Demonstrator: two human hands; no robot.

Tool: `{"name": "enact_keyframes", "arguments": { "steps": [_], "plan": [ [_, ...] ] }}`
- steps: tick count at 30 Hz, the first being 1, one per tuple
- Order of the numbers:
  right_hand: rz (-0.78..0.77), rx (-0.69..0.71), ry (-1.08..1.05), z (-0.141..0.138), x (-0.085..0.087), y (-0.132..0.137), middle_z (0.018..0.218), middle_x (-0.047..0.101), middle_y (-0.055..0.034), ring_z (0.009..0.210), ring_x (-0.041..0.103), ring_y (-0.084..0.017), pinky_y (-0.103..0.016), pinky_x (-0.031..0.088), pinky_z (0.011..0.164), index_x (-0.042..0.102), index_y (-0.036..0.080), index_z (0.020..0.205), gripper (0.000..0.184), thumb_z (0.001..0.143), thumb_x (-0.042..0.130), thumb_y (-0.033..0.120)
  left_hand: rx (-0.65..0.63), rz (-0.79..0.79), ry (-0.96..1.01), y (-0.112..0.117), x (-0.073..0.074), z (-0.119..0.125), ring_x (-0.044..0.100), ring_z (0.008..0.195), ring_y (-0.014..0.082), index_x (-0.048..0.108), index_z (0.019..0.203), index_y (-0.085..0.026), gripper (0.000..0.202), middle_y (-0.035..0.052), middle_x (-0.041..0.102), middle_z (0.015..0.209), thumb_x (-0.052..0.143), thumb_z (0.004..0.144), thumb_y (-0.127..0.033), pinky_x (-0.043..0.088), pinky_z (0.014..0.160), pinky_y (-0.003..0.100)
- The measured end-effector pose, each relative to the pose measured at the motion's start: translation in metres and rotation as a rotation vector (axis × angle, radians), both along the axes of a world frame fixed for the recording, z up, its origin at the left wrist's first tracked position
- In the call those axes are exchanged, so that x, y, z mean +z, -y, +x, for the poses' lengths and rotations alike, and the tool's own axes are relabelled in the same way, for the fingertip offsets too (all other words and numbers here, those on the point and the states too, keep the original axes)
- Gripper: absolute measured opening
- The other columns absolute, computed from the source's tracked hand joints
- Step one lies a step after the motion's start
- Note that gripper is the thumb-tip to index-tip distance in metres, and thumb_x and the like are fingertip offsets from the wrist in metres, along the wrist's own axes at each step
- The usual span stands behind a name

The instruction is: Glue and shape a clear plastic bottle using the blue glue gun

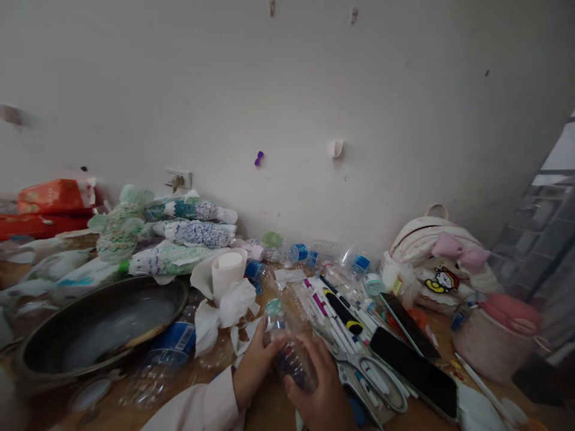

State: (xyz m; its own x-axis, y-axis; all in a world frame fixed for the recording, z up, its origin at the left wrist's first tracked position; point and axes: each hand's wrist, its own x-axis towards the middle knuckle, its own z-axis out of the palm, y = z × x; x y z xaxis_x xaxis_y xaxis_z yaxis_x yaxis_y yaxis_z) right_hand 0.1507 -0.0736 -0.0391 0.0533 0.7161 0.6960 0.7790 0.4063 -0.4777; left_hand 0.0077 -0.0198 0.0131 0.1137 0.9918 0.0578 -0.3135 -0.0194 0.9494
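Note:
Between my hands is a clear ribbed plastic bottle with a greenish top, tilted over the near part of the table. My left hand closes on its upper side, below the top. Around the bottle's lower body curl the fingers of my right hand. A paper roll and crumpled white tissue lie just beyond my left hand. Scissors with grey handles rest to the right of my right hand, beside several markers and a black-and-yellow utility knife.
On the left stands a wide dark pan with whitish contents and a wooden-handled tool. Bottles wrapped in coloured paper pile up behind it. Two phones, a pink pouch and a white backpack occupy the right. A wall closes the back.

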Motion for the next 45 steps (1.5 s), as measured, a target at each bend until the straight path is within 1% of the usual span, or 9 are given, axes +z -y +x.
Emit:
{"name": "enact_keyframes", "arguments": {
  "steps": [4, 7, 10, 16, 21, 27, 32, 39, 45],
  "plan": [
    [-0.010, 0.017, -0.026, -0.001, -0.002, -0.003, 0.122, 0.077, -0.0092, 0.111, 0.076, -0.034, -0.043, 0.066, 0.090, 0.067, 0.028, 0.129, 0.064, 0.066, 0.070, 0.015, 0.017, -0.016, 0.018, -0.004, -0.005, 0.000, 0.072, 0.111, 0.0395, 0.070, 0.122, -0.023, 0.081, 0.0095, 0.081, 0.107, 0.090, 0.052, -0.060, 0.050, 0.109, 0.052],
    [0.011, 0.022, -0.037, 0.000, -0.005, -0.005, 0.124, 0.077, -0.0093, 0.113, 0.076, -0.034, -0.045, 0.065, 0.092, 0.065, 0.028, 0.132, 0.065, 0.068, 0.068, 0.017, 0.029, -0.041, 0.004, -0.006, -0.008, 0.000, 0.068, 0.121, 0.0425, 0.070, 0.121, -0.020, 0.088, 0.0135, 0.080, 0.113, 0.090, 0.049, -0.066, 0.044, 0.116, 0.054],
    [0.038, 0.030, -0.025, 0.001, -0.006, -0.007, 0.127, 0.076, -0.0095, 0.116, 0.075, -0.034, -0.045, 0.064, 0.093, 0.062, 0.028, 0.137, 0.066, 0.072, 0.066, 0.018, 0.002, -0.036, 0.022, -0.004, -0.008, 0.000, 0.068, 0.121, 0.0433, 0.069, 0.124, -0.019, 0.097, 0.0154, 0.080, 0.115, 0.091, 0.044, -0.069, 0.043, 0.116, 0.055],
    [0.064, 0.056, -0.004, 0.001, -0.004, -0.006, 0.132, 0.074, -0.0086, 0.121, 0.073, -0.033, -0.044, 0.063, 0.097, 0.057, 0.028, 0.143, 0.070, 0.074, 0.068, 0.018, -0.103, 0.011, 0.079, 0.000, -0.002, 0.001, 0.075, 0.106, 0.0379, 0.063, 0.135, -0.023, 0.102, 0.0120, 0.083, 0.107, 0.093, 0.048, -0.067, 0.056, 0.100, 0.049],
    [0.100, -0.002, 0.010, -0.002, -0.004, 0.000, 0.133, 0.074, -0.0119, 0.123, 0.072, -0.036, -0.047, 0.063, 0.098, 0.054, 0.026, 0.142, 0.068, 0.076, 0.071, 0.020, -0.089, 0.043, 0.079, 0.000, -0.001, 0.001, 0.076, 0.095, 0.0354, 0.060, 0.139, -0.024, 0.107, 0.0094, 0.082, 0.099, 0.094, 0.047, -0.066, 0.057, 0.096, 0.047],
    [0.100, -0.042, 0.005, -0.005, -0.002, 0.004, 0.132, 0.075, -0.0143, 0.120, 0.073, -0.038, -0.049, 0.064, 0.097, 0.052, 0.024, 0.142, 0.072, 0.074, 0.073, 0.024, -0.052, 0.045, 0.037, 0.000, -0.011, 0.002, 0.075, 0.093, 0.0349, 0.061, 0.139, -0.023, 0.098, 0.0093, 0.082, 0.097, 0.090, 0.055, -0.065, 0.058, 0.093, 0.047],
    [0.063, -0.031, -0.003, -0.003, 0.001, 0.003, 0.134, 0.074, -0.0137, 0.120, 0.074, -0.036, -0.049, 0.063, 0.098, 0.049, 0.025, 0.142, 0.069, 0.076, 0.068, 0.023, 0.022, 0.037, 0.015, 0.000, -0.019, 0.002, 0.070, 0.116, 0.0381, 0.066, 0.132, -0.022, 0.086, 0.0123, 0.080, 0.118, 0.091, 0.058, -0.059, 0.050, 0.109, 0.048],
    [0.030, -0.008, -0.036, -0.002, 0.001, 0.003, 0.138, 0.073, -0.0108, 0.124, 0.072, -0.033, -0.047, 0.061, 0.101, 0.051, 0.027, 0.145, 0.068, 0.080, 0.068, 0.024, 0.034, 0.082, -0.015, -0.001, -0.024, -0.001, 0.064, 0.130, 0.0380, 0.069, 0.123, -0.023, 0.069, 0.0126, 0.076, 0.132, 0.088, 0.065, -0.057, 0.042, 0.118, 0.045],
    [-0.036, 0.012, -0.106, -0.001, -0.003, 0.000, 0.137, 0.074, -0.0108, 0.124, 0.072, -0.035, -0.044, 0.060, 0.102, 0.061, 0.024, 0.141, 0.061, 0.081, 0.072, 0.032, -0.010, 0.117, -0.003, -0.002, -0.024, -0.002, 0.068, 0.122, 0.0389, 0.065, 0.121, -0.023, 0.068, 0.0140, 0.079, 0.122, 0.083, 0.068, -0.061, 0.047, 0.112, 0.050]
  ]
}}
